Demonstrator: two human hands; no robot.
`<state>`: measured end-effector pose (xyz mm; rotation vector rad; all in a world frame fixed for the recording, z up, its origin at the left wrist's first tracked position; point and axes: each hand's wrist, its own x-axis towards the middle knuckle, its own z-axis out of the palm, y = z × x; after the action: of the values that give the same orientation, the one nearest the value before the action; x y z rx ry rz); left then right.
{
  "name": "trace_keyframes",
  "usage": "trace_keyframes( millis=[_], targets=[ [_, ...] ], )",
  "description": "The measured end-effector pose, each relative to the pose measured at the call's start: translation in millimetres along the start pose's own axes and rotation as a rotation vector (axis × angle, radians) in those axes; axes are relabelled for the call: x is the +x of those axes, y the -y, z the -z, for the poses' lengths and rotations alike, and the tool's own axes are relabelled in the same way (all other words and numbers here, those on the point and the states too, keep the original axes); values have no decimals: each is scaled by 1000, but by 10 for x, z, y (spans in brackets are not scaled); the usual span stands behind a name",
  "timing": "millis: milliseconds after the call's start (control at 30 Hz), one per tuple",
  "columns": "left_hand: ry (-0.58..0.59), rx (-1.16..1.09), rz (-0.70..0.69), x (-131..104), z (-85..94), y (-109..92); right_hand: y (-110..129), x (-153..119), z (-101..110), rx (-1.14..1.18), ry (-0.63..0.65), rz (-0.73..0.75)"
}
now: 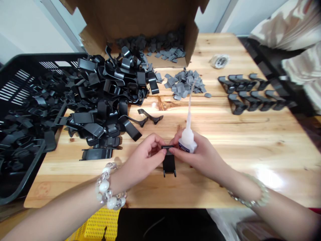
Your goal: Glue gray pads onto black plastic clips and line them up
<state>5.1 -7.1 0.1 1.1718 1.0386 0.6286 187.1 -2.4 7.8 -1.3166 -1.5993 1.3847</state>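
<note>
Near the table's front edge, my left hand pinches the upper left corner of a black plastic clip. My right hand has its thumb and a finger at the clip's upper right corner. It also holds a white glue bottle upright, its long thin nozzle pointing up. A dark piece lies at the clip's top end, between the two thumbs. Beyond the hands are a pile of small grey pads and two loose black clips.
A large heap of black clips covers the left side, beside a black basket. A cardboard box with grey pads stands at the back. Rows of clips and a tape roll lie on the wooden table.
</note>
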Motion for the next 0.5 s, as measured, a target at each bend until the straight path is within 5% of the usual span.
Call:
trace_keyframes(
  millis=[500],
  targets=[
    [-17,16,5,-8,1,2,4,4,-8,1,-3,2]
  ],
)
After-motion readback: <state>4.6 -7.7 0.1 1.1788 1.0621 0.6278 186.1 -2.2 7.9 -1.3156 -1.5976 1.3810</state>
